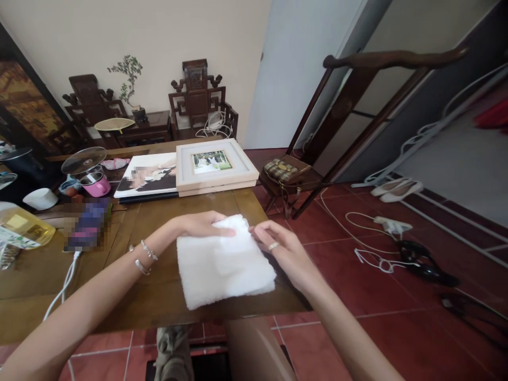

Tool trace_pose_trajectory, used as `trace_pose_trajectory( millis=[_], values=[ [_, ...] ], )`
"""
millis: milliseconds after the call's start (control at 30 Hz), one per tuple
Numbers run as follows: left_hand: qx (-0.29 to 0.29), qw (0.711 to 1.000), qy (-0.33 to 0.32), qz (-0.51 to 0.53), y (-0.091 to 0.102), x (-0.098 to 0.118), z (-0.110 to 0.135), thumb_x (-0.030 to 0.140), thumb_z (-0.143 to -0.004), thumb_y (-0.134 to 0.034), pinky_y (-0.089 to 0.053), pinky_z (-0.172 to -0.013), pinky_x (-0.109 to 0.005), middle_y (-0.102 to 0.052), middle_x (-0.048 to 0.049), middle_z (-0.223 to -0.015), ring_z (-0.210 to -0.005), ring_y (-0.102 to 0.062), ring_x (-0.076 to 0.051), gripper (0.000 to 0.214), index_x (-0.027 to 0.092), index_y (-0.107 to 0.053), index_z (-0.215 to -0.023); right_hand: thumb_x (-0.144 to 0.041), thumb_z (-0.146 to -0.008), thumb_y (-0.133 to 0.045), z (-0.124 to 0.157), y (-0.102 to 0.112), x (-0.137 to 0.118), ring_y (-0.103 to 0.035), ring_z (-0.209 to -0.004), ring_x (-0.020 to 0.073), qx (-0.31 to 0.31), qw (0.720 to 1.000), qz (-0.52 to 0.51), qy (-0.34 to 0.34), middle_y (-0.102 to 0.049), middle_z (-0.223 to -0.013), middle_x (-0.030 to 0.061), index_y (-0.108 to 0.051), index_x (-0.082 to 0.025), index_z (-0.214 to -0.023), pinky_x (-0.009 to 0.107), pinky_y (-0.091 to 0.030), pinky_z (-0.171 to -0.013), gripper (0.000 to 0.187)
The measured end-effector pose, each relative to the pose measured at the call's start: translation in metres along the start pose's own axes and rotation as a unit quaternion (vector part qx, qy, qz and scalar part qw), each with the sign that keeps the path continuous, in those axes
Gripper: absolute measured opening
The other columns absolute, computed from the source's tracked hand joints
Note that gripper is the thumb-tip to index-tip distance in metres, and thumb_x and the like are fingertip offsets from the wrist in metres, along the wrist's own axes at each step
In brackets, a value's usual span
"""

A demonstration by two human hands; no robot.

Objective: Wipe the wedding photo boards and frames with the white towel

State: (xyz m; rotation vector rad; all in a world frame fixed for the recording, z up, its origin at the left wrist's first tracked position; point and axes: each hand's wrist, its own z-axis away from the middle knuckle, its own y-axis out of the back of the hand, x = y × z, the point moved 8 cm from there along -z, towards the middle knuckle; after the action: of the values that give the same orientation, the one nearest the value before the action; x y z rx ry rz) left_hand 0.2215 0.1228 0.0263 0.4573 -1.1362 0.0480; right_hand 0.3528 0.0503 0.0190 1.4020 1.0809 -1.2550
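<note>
A folded white towel (222, 264) with a fluffy surface lies near the front right corner of the wooden table (138, 254). My left hand (206, 224) grips its far edge, thumb on top and the other fingers hidden behind or under the cloth. At the towel's upper right edge, the thumb and fingers of my right hand (283, 248) are pinched together on the border. A ring sits on a right finger, and bracelets circle my left wrist.
Beyond the towel are a framed photo (242, 172) and a photo panel (138, 182). To the left are a phone with a white cable (71, 275), a pink mug (96, 182) and a bottle of yellow liquid (27, 225). A wooden chair (341, 106) holding a checked bag (281, 170) stands right.
</note>
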Motion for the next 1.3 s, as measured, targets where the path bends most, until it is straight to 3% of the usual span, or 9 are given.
trace_pose_trajectory(
  millis=[133,233,333,500,667,800,933,1067,1300],
  values=[
    [-0.022,0.997,0.043,0.060,-0.001,-0.005,0.000,0.053,-0.074,-0.072,-0.047,-0.057,-0.024,-0.072,-0.0053,-0.083,-0.068,-0.064,-0.015,0.038,0.016,-0.071,-0.084,-0.052,-0.077,-0.063,0.022,0.004,-0.010,-0.059,-0.078,0.0198,0.036,0.995,0.084,0.027,-0.063,-0.082,0.0038,-0.060,-0.021,-0.079,0.032,-0.046,-0.072,0.031],
    [0.013,0.990,0.060,0.125,0.004,-0.006,-0.001,0.048,-0.068,-0.078,-0.048,-0.055,-0.025,-0.072,-0.0062,-0.077,-0.063,-0.063,-0.014,0.036,0.014,-0.071,-0.079,-0.052,-0.079,-0.062,0.039,0.004,-0.010,-0.061,-0.078,0.0211,0.059,0.982,0.179,0.029,-0.066,-0.083,0.0037,-0.059,-0.022,-0.090,0.034,-0.046,-0.074,0.032],
    [0.059,0.984,0.082,0.145,0.011,-0.011,-0.002,0.046,-0.066,-0.079,-0.046,-0.053,-0.025,-0.071,-0.0068,-0.073,-0.060,-0.062,-0.014,0.036,0.012,-0.070,-0.076,-0.050,-0.077,-0.066,0.053,0.000,0.000,-0.063,-0.078,0.0219,0.038,0.984,0.175,0.007,-0.069,-0.086,0.0043,-0.054,-0.022,-0.104,0.033,-0.048,-0.071,0.040],
    [0.061,0.996,0.054,0.038,0.009,-0.010,-0.010,0.051,-0.074,-0.070,-0.037,-0.049,-0.022,-0.063,-0.0024,-0.067,-0.056,-0.053,-0.010,0.039,0.012,-0.065,-0.073,-0.042,-0.083,-0.063,0.077,0.001,0.007,-0.064,-0.085,0.0196,0.060,0.994,0.077,0.044,-0.066,-0.089,0.0051,-0.050,-0.022,-0.114,0.029,-0.050,-0.075,0.039],
    [0.089,0.991,-0.022,-0.094,0.005,0.008,-0.011,0.052,-0.080,-0.062,-0.039,-0.057,-0.024,-0.064,-0.0026,-0.078,-0.068,-0.055,-0.013,0.038,0.014,-0.065,-0.078,-0.043,-0.084,-0.062,0.089,0.002,0.025,-0.062,-0.080,0.0184,0.054,0.997,0.056,0.012,-0.063,-0.089,0.0057,-0.052,-0.021,-0.109,0.027,-0.051,-0.071,0.035],
    [0.022,0.997,-0.002,-0.078,0.000,0.015,-0.006,0.054,-0.074,-0.067,-0.047,-0.068,-0.027,-0.069,-0.0039,-0.101,-0.086,-0.062,-0.019,0.041,0.020,-0.067,-0.096,-0.043,-0.082,-0.063,0.085,0.004,0.025,-0.057,-0.074,0.0160,0.062,0.997,0.044,0.033,-0.052,-0.080,0.0006,-0.053,-0.021,-0.109,0.025,-0.050,-0.069,0.036],
    [-0.070,0.981,0.030,-0.181,-0.006,0.021,-0.001,0.051,-0.063,-0.076,-0.045,-0.057,-0.025,-0.069,-0.0017,-0.084,-0.073,-0.061,-0.018,0.038,0.020,-0.069,-0.082,-0.038,-0.085,-0.061,0.084,0.001,0.027,-0.054,-0.072,0.0151,0.043,0.997,0.058,0.035,-0.049,-0.080,0.0000,-0.053,-0.021,-0.110,0.024,-0.048,-0.067,0.031],
    [0.007,0.966,0.012,-0.257,0.010,0.031,-0.006,0.054,-0.060,-0.076,-0.026,-0.043,-0.024,-0.049,0.0029,-0.054,-0.047,-0.041,-0.009,0.043,0.019,-0.052,-0.054,-0.035,-0.086,-0.061,0.089,0.002,0.028,-0.052,-0.069,0.0142,0.038,0.997,0.037,0.048,-0.047,-0.077,-0.0013,-0.052,-0.022,-0.110,0.024,-0.047,-0.065,0.029],
    [0.094,0.978,-0.071,-0.172,0.003,0.018,-0.021,0.062,-0.063,-0.073,-0.016,-0.047,-0.026,-0.034,0.0056,-0.053,-0.050,-0.027,-0.007,0.056,0.019,-0.039,-0.051,-0.034,-0.083,-0.063,0.090,0.006,0.020,-0.056,-0.066,0.0161,0.017,0.998,-0.012,0.061,-0.059,-0.080,0.0023,-0.053,-0.023,-0.105,0.026,-0.048,-0.059,0.027]
  ],
)
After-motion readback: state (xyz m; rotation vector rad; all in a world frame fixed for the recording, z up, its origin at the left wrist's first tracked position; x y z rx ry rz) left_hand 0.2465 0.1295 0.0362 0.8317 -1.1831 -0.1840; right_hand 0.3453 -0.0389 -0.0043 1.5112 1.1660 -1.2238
